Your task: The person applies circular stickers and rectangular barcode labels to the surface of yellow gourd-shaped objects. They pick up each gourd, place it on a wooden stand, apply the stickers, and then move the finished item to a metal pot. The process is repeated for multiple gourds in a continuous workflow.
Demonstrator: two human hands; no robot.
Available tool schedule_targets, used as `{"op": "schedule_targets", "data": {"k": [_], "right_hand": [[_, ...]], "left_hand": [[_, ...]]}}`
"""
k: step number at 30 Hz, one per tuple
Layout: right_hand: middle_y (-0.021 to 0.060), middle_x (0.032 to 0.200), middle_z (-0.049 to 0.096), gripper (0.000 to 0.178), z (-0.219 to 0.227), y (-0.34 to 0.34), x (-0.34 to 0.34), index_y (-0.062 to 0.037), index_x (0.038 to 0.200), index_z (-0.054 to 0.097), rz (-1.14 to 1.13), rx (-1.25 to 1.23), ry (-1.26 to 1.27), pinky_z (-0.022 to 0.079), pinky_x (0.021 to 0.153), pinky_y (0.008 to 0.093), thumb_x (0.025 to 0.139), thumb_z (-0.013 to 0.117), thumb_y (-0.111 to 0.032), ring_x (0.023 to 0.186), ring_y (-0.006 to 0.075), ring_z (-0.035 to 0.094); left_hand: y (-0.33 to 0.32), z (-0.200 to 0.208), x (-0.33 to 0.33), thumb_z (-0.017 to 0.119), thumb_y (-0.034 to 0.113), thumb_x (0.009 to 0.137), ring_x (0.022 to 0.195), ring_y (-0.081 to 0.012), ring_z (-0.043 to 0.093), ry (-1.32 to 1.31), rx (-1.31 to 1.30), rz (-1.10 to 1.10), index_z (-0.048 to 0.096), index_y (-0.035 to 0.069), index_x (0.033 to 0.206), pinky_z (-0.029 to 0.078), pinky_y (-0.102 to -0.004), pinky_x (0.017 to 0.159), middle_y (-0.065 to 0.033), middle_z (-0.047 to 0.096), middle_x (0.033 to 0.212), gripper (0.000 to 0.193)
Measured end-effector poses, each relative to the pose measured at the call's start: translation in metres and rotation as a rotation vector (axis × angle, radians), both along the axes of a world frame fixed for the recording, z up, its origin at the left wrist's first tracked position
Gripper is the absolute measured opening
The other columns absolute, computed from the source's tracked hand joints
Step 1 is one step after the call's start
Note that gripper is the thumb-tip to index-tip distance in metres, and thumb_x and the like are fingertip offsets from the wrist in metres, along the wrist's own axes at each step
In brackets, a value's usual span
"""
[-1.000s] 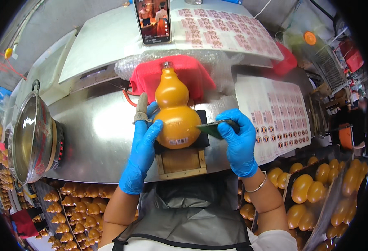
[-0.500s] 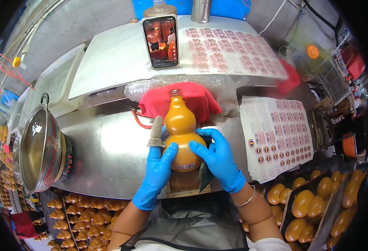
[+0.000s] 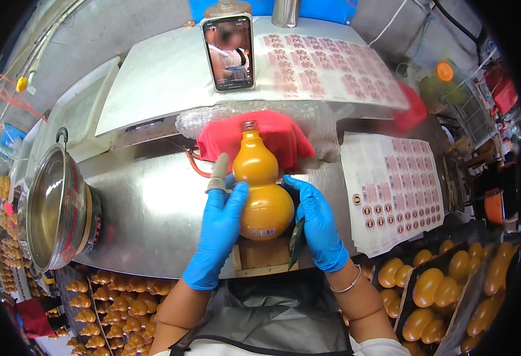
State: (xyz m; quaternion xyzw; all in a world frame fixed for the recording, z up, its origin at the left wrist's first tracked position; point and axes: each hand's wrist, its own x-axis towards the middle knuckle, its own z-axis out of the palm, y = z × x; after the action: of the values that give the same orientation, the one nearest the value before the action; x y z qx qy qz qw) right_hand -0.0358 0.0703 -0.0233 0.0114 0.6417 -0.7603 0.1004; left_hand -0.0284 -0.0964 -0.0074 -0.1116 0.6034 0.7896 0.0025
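A glossy amber gourd-shaped bottle [image 3: 265, 207] leans back, its clear neck against a folded red cloth [image 3: 290, 139]. A small printed label sits low on its front. My left hand [image 3: 217, 228], in a blue glove, holds the bottle's left side, thumb along the edge; some fingers are hidden behind. Its index finger wears a beige cloth finger cover [image 3: 217, 175] and points up. Just right of the bottle is my right hand [image 3: 321, 228], also blue-gloved, fingers bent. A dark green flat piece [image 3: 296, 244] with a pointed end sticks out below its palm.
Sheets of printed labels [image 3: 391, 196] lie right, others [image 3: 325, 65] on the back board. A phone [image 3: 229, 54] stands at the back. A metal pan of liquid [image 3: 50, 207] sits left. Several amber bottles [image 3: 429, 288] fill racks below. A wooden block [image 3: 263, 255] is under the bottle.
My right hand has come off the bottle's front and shifted right. My left hand has turned more upright, its thumb sliding to the bottle's left edge. The phone's picture has changed.
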Motion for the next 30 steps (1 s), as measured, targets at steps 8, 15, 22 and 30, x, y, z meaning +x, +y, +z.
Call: {"op": "schedule_targets", "data": {"k": [8,15,22,30], "right_hand": [[0.0169,0.125,0.049,0.051,-0.001,-0.012,0.010,-0.0005,0.128,0.046,0.012,0.447,0.486,0.040,0.097,0.0338,0.085,0.064,-0.021,0.113,0.0270,0.052],[0.0171,0.124,0.051,0.053,-0.028,-0.011,0.011,-0.0013,0.130,0.045,-0.036,0.204,0.347,0.043,0.094,0.0338,0.086,0.063,-0.025,0.112,0.0275,0.053],[0.0182,0.112,0.058,0.052,0.003,-0.015,0.003,0.0016,0.120,0.052,0.027,0.429,0.234,0.046,0.087,0.0320,0.081,0.068,-0.030,0.102,0.0249,0.058],[0.0087,0.091,0.064,0.039,-0.004,0.001,-0.026,0.0004,0.100,0.062,0.013,0.070,-0.139,0.047,0.077,0.0259,0.090,0.054,-0.036,0.085,0.0153,0.059]], "left_hand": [[0.010,-0.013,0.021,0.053,0.015,0.091,0.125,-0.0295,0.038,0.218,-0.139,-0.009,0.010,0.012,0.146,0.036,-0.0400,0.103,-0.0185,0.029,0.140,0.070],[0.012,-0.033,0.034,0.047,0.018,0.093,0.128,-0.0268,0.035,0.219,-0.031,0.058,0.013,0.001,0.143,0.023,-0.0419,0.108,-0.0179,0.033,0.139,0.063],[0.010,-0.032,0.039,0.048,0.019,0.091,0.135,-0.0275,0.024,0.290,-0.280,0.008,0.011,0.000,0.143,-0.008,-0.0414,0.111,-0.0184,0.027,0.143,0.067],[-0.007,-0.053,0.047,0.050,0.017,0.087,0.136,-0.0325,0.021,0.342,-0.265,-0.025,0.016,-0.001,0.142,-0.008,-0.0444,0.111,-0.0201,0.022,0.146,0.067]]}}
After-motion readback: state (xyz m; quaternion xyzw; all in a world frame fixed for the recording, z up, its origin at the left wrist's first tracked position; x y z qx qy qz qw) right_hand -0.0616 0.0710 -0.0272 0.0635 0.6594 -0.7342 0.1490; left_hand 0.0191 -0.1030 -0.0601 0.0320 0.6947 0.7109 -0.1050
